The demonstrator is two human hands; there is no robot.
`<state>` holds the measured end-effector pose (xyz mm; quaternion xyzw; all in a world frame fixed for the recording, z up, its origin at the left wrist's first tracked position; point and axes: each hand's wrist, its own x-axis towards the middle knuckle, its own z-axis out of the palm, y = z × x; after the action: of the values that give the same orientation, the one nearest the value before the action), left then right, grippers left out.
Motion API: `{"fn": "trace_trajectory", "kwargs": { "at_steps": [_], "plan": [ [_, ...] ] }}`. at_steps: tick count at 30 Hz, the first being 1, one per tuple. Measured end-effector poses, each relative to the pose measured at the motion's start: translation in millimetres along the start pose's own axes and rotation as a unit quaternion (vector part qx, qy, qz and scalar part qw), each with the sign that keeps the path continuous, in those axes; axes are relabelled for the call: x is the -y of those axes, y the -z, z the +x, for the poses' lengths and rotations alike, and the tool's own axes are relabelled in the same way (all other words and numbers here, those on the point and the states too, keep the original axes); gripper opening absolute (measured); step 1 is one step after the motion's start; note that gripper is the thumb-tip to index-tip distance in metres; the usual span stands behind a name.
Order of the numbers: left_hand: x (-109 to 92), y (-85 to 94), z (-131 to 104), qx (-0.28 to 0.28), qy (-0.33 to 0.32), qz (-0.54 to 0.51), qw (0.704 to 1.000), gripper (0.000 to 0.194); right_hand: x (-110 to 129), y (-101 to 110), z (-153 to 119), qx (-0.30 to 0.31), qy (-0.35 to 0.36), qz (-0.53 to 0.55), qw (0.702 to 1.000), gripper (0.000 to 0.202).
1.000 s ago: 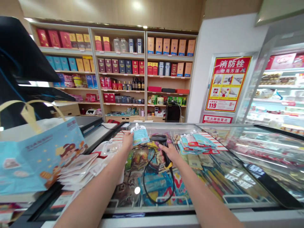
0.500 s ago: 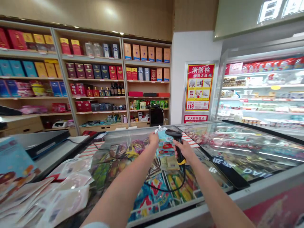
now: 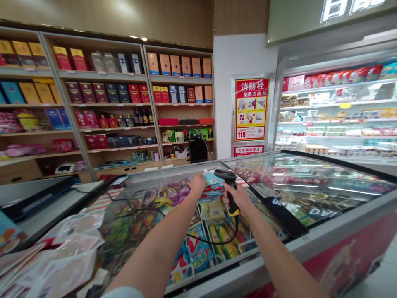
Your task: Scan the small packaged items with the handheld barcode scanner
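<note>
My right hand (image 3: pixel 235 196) is wrapped round the handle of a black and yellow barcode scanner (image 3: pixel 228 177), its head tilted toward the left. A black cable loops down from the handle over the freezer's glass. Against the near left side of a stack of light blue and red packets (image 3: pixel 212 186), my left hand (image 3: pixel 197 183) has its fingers closed on the edge of a packet. Both hands are above the glass top of the chest freezer (image 3: pixel 266 265), with bagged goods visible beneath.
Flat clear packages (image 3: pixel 68 260) lie at the lower left, near a dark-edged counter device (image 3: pixel 34 194). A black panel (image 3: pixel 287 217) rests on the freezer to the right. Behind stand shelves of boxes (image 3: pixel 118 93) and a lit refrigerated display (image 3: pixel 338 111).
The view has turned slightly right. The light blue packet that was held up before the scanner is now lower, with the stack, and my left hand has moved down with it.
</note>
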<state>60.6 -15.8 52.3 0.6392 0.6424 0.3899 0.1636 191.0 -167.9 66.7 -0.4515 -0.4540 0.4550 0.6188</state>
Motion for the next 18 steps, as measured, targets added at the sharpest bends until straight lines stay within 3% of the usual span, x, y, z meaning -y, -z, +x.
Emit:
{"fn": "trace_trajectory", "kwargs": {
  "at_steps": [4,8,12,18],
  "plan": [
    [3.2,14.7,-2.9,-0.005,0.014,0.017,1.0,0.026,-2.6,-9.3,-0.5,0.007,0.0,0.003,1.0,0.037],
    [23.2,44.8,-8.3,-0.019,0.031,-0.001,0.999,0.027,-6.5,-30.8,-2.9,0.027,-0.009,0.001,1.0,0.037],
    [67.9,89.6,-11.4,-0.062,0.065,0.001,0.996,0.023,-16.3,-65.8,-5.8,0.058,-0.024,0.001,0.998,0.036],
    [151.8,174.1,-13.6,-0.131,0.128,0.043,0.982,0.023,-32.1,-133.5,-12.1,0.149,-0.048,0.01,0.988,0.037]
  ]
}}
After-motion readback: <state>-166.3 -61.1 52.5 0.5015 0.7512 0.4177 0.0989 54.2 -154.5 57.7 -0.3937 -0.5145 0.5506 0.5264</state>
